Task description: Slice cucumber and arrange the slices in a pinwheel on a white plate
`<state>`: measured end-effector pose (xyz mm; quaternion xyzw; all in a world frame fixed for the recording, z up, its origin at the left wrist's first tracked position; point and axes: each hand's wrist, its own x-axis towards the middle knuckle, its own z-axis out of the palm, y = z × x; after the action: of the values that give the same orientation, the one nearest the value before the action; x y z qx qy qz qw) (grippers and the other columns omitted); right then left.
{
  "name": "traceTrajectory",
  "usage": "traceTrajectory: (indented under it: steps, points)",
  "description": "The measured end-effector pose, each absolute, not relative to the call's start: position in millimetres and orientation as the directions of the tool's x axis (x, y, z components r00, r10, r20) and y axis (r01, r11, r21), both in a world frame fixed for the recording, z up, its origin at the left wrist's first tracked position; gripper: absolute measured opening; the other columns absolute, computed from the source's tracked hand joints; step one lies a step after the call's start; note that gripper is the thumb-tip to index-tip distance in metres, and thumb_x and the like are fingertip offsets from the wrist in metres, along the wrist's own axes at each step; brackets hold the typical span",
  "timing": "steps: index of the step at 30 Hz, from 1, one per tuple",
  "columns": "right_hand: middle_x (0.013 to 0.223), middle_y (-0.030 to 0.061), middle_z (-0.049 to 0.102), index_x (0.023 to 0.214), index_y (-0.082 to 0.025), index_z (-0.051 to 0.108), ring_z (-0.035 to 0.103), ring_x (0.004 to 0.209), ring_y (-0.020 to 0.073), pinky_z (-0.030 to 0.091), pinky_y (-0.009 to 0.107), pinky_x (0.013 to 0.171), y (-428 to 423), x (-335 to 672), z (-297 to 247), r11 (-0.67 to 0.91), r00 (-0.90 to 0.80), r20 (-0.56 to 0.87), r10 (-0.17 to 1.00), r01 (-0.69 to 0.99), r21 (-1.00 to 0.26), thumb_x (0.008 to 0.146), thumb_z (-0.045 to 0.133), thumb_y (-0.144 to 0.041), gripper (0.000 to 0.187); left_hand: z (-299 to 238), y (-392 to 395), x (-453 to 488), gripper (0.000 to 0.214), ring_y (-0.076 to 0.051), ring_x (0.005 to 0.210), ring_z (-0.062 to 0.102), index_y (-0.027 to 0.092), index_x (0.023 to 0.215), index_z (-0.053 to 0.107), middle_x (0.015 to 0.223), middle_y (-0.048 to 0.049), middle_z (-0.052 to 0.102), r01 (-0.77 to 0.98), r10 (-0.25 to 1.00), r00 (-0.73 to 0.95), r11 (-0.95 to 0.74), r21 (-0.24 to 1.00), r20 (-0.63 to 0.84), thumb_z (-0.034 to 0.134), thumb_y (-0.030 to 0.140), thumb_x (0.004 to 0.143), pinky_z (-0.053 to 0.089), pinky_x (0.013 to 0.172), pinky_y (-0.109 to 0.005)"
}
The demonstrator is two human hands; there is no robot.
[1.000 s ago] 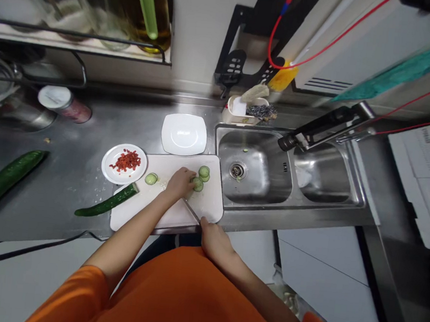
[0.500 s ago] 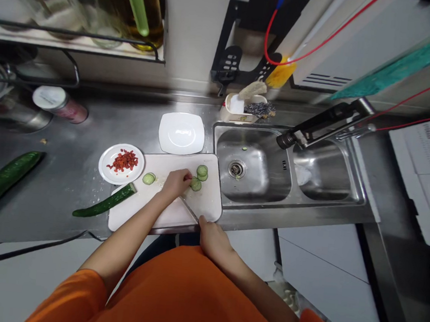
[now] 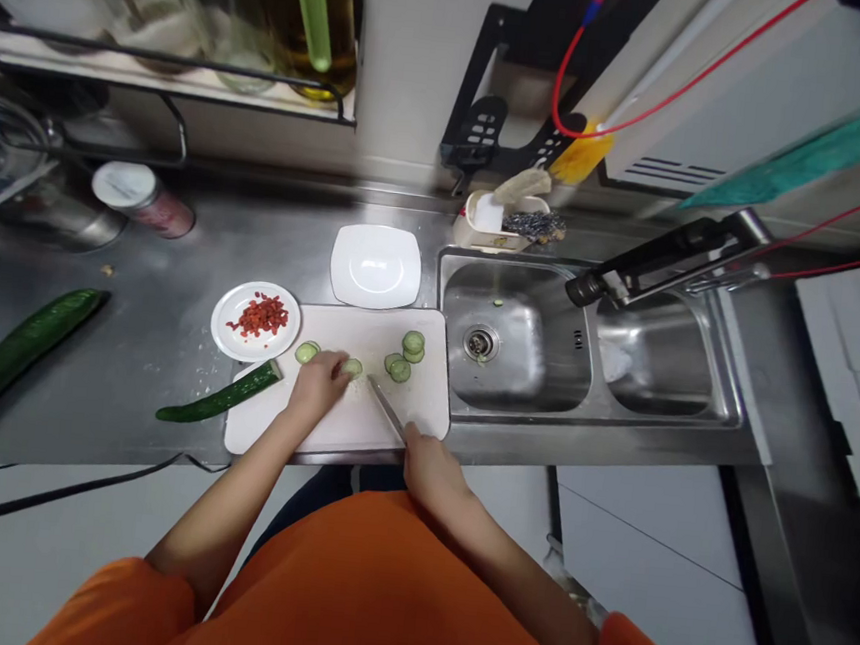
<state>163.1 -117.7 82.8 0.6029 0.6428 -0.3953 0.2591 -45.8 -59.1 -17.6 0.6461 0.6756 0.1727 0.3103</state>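
Note:
On the white cutting board, my left hand has its fingers closed at the edge of a cucumber slice. My right hand is wrapped round the handle of a knife, whose blade points up and left over the board. Several more cucumber slices lie right of the blade, in small overlapping groups. Left of my left hand are other cucumber slices. A cut piece of cucumber rests partly on the board's left end, its cut face toward the slices.
A small white plate with chopped red bits and a square white plate stand behind the board. A whole cucumber lies far left. A double sink with a faucet is on the right. A shaker jar stands back left.
My left hand has moved left from the right-hand slices, and a single slice now shows at its fingertips. The right hand still holds the knife. The view has shifted slightly.

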Motion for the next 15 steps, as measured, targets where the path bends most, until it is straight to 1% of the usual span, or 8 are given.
traceTrajectory:
  steps: [3, 7, 11, 15]
  points:
    - [0.098, 0.0144, 0.068, 0.121, -0.016, 0.048, 0.065, 0.099, 0.0259, 0.045, 0.030, 0.073, -117.0, 154.2, 78.0, -0.005, -0.149, -0.773, 0.617, 0.981, -0.193, 0.088, 0.033, -0.005, 0.037, -25.0, -66.6, -46.9, 0.027, -0.020, 0.082, 0.059, 0.017, 0.101, 0.067, 0.089, -0.0076, 0.064, 0.775, 0.988, 0.044, 0.060, 0.629, -0.148, 0.060, 0.023, 0.076, 0.048, 0.079, -0.031]
    - [0.100, 0.0151, 0.067, 0.125, -0.014, 0.046, 0.064, 0.102, 0.0252, 0.047, 0.030, 0.079, -116.2, 138.9, 70.9, 0.043, -0.181, -0.729, 0.660, 0.978, -0.204, 0.089, 0.034, -0.004, 0.039, -30.3, -70.8, -47.6, 0.026, -0.020, 0.083, 0.059, 0.017, 0.100, 0.066, 0.090, -0.0075, 0.062, 0.771, 0.991, 0.016, 0.073, 0.633, -0.133, 0.060, 0.022, 0.076, 0.049, 0.081, -0.032]
    - [0.100, 0.0157, 0.067, 0.123, -0.013, 0.046, 0.065, 0.101, 0.0252, 0.048, 0.030, 0.078, -114.0, 129.5, 68.3, 0.048, -0.193, -0.723, 0.663, 0.975, -0.216, 0.088, 0.037, -0.004, 0.037, -30.1, -70.0, -46.6, 0.024, -0.020, 0.080, 0.059, 0.017, 0.098, 0.066, 0.087, -0.0067, 0.061, 0.773, 0.989, 0.001, 0.093, 0.628, -0.147, 0.062, 0.023, 0.075, 0.050, 0.080, -0.033]
    - [0.099, 0.0159, 0.068, 0.119, -0.013, 0.048, 0.065, 0.101, 0.0255, 0.049, 0.030, 0.076, -113.6, 126.9, 68.6, 0.038, -0.179, -0.728, 0.662, 0.978, -0.206, 0.089, 0.033, -0.003, 0.035, -28.0, -69.1, -45.8, 0.024, -0.020, 0.083, 0.058, 0.017, 0.099, 0.065, 0.090, -0.0072, 0.062, 0.762, 0.985, -0.006, 0.116, 0.637, -0.172, 0.062, 0.024, 0.076, 0.049, 0.083, -0.033]
